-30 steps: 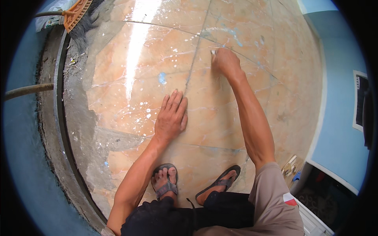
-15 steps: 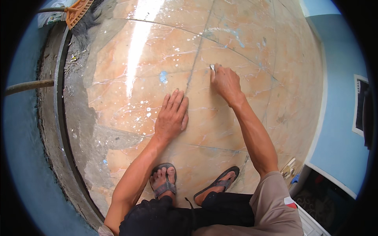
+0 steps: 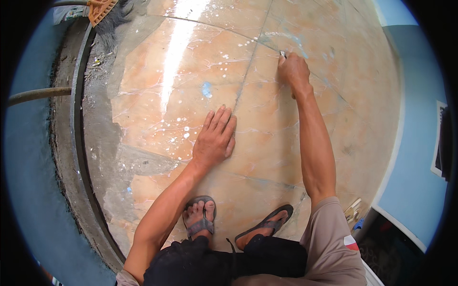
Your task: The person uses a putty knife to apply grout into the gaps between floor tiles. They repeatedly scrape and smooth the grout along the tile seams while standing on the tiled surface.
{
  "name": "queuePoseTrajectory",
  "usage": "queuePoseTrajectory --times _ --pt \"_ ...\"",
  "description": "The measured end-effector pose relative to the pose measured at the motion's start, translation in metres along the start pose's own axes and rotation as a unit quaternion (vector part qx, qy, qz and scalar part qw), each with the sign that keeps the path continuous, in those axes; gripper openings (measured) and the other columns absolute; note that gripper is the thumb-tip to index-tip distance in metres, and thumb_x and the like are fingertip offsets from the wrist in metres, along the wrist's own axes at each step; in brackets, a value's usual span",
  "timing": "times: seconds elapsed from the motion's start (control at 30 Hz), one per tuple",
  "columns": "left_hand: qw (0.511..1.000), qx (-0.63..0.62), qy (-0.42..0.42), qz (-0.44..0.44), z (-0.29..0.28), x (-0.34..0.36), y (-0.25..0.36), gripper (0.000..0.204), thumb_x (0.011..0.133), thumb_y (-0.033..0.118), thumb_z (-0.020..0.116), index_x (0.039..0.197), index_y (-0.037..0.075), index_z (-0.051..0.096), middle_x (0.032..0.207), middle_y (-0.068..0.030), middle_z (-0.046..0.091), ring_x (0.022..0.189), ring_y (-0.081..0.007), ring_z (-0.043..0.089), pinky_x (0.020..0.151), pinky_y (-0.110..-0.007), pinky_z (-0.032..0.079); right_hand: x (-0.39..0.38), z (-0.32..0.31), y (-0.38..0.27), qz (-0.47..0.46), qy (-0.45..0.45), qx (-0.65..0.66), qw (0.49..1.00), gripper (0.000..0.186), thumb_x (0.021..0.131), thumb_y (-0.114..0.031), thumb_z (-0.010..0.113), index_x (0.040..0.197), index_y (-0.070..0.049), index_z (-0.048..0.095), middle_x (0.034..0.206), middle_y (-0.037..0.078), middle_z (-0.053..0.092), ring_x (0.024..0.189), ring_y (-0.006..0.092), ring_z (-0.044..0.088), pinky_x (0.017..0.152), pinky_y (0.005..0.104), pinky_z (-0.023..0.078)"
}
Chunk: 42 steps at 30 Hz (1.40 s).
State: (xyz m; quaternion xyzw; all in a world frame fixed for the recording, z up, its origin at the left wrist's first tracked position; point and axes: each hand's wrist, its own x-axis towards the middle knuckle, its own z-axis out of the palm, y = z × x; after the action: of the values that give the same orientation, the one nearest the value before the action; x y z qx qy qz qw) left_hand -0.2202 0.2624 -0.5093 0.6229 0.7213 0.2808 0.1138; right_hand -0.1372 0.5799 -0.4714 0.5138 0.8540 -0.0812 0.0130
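Observation:
My left hand lies flat on the tan tiled floor, fingers stretched out and holding nothing. Farther off to the right, my right hand is closed round a small tool whose pale, metallic-looking end pokes out past the thumb. The rest of that tool is hidden in the fist, so its kind does not show. It is held at the floor by a joint between tiles, near a streak of light blue paint. White paint drops and a blue paint spot mark the tiles around my left hand.
An orange broom with grey bristles rests at the far left. Bare rough concrete and a dark metal rail run along the left side. Blue walls stand left and right. A few small items lie beside a dark opening at lower right.
My right hand has moved farther away and slightly right along the floor with the small tool. My left hand stays flat in place, while the whole view has shifted a little.

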Motion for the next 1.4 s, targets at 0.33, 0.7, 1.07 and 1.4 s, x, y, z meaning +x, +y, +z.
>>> queuePoseTrajectory --times 0.33,0.7,1.07,1.4 --pt "1.000 -0.019 0.004 -0.007 0.000 0.001 0.000 0.056 0.087 0.009 0.068 0.142 0.001 0.059 0.155 -0.0219 0.053 0.151 -0.0377 0.045 0.129 -0.054 0.032 -0.006 0.001 0.005 -0.005 -0.021 0.012 1.000 0.035 0.104 -0.028 0.059 0.110 0.001 0.077 0.101 0.031 0.075 0.097 0.0505 0.073 0.086 0.0563 0.059" --pt "1.000 -0.010 0.012 -0.005 0.003 0.001 -0.001 0.054 0.087 0.010 0.068 0.140 0.002 0.060 0.155 -0.0218 0.053 0.150 -0.0376 0.046 0.128 -0.054 0.033 0.007 -0.017 0.000 0.029 -0.085 0.009 0.996 0.033 0.101 -0.024 0.063 0.108 0.005 0.076 0.106 0.032 0.075 0.104 0.0495 0.072 0.092 0.0565 0.057" --pt "1.000 -0.010 0.012 -0.001 0.004 -0.002 -0.002 0.055 0.088 0.010 0.070 0.141 0.002 0.059 0.155 -0.0204 0.053 0.151 -0.0367 0.045 0.128 -0.053 0.033 0.023 -0.012 0.003 -0.026 -0.067 -0.018 0.997 0.034 0.099 -0.026 0.064 0.115 0.002 0.075 0.113 0.031 0.075 0.108 0.0481 0.071 0.093 0.0544 0.057" --pt "1.000 0.002 0.010 -0.008 0.004 -0.006 -0.005 0.055 0.088 0.009 0.070 0.141 0.002 0.058 0.155 -0.0201 0.052 0.151 -0.0366 0.045 0.129 -0.052 0.032 -0.077 -0.043 0.128 -0.114 -0.109 -0.107 0.982 0.039 0.105 -0.043 0.060 0.142 -0.034 0.070 0.106 0.014 0.072 0.100 0.0379 0.071 0.088 0.0473 0.056"
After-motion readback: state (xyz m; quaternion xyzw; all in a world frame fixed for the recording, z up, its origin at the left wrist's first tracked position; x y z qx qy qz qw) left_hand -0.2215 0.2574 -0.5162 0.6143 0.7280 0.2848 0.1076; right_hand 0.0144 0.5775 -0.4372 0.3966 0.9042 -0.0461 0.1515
